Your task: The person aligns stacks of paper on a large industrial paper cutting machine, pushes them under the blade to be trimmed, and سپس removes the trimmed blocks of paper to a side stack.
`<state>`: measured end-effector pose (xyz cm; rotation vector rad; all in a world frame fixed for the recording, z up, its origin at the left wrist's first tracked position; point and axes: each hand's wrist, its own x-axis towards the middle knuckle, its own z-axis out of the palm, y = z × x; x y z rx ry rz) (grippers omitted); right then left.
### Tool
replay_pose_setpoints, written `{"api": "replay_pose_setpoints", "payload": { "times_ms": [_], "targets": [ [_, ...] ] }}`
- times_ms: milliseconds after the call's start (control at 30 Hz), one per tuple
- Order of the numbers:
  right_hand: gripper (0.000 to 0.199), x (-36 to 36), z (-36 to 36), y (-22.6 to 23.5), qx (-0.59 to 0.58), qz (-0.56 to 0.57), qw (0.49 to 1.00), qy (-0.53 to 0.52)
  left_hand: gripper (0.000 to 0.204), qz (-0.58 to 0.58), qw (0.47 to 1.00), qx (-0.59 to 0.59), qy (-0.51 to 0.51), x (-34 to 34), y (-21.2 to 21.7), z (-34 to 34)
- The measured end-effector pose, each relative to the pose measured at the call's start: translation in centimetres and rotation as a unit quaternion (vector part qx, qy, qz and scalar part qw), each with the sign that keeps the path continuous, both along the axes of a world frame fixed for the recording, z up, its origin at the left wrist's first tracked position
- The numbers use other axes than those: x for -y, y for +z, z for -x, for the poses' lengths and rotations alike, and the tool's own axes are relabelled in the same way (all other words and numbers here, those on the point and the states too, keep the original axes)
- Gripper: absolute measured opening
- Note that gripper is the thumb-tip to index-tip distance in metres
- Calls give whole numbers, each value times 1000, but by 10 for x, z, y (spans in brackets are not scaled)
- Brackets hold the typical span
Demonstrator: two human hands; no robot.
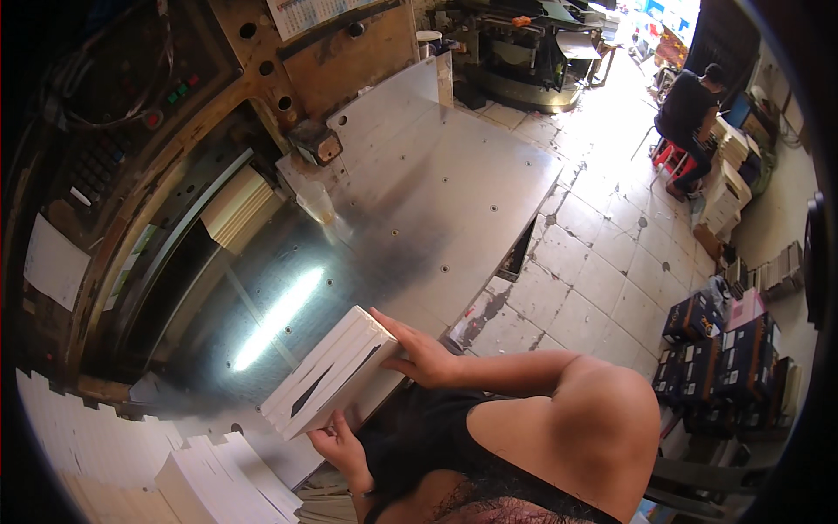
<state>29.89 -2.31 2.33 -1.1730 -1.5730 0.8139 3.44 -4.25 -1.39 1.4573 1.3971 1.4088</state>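
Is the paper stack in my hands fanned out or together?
Together, not fanned: the paper stack forms one compact block, layers lying close, between the left hand and right hand.

The stained tiled floor [624, 284] was brightly lit at its far end and bordered by a pale wall [779, 188].

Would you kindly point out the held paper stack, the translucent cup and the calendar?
Held paper stack [325, 360]: head view, middle of its upper face.
Translucent cup [315, 202]: head view, its side wall.
Calendar [309, 15]: head view, its printed sheet.
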Motion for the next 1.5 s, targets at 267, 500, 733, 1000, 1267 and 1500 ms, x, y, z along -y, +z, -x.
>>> {"api": "replay_pose_setpoints", "payload": {
  "times_ms": [267,500,733,1000,1267,1500],
  "targets": [
    [93,0,-2,-1,2,3,1000,-3,46,22,1000,5,-6,0,7,-2],
    [93,-1,0,-5,4,6,1000,-5,66,-87,996,29,5,-2,3,-9],
    [94,-1,1,-6,21,-14,999,-23,69,-63,997,34,-9,-1,4,-8],
    [93,-2,1,-7,24,-15,999,-23,66,-49,998,24,-6,1,3,-8],
    [94,-1,2,-7,29,-18,999,-25,60,-48,998,28,-2,0,7,-11],
    [94,-1,1,-5,23,-8,999,-24,58,-49,999,21,-5,-1,2,-8]
  ]
}}
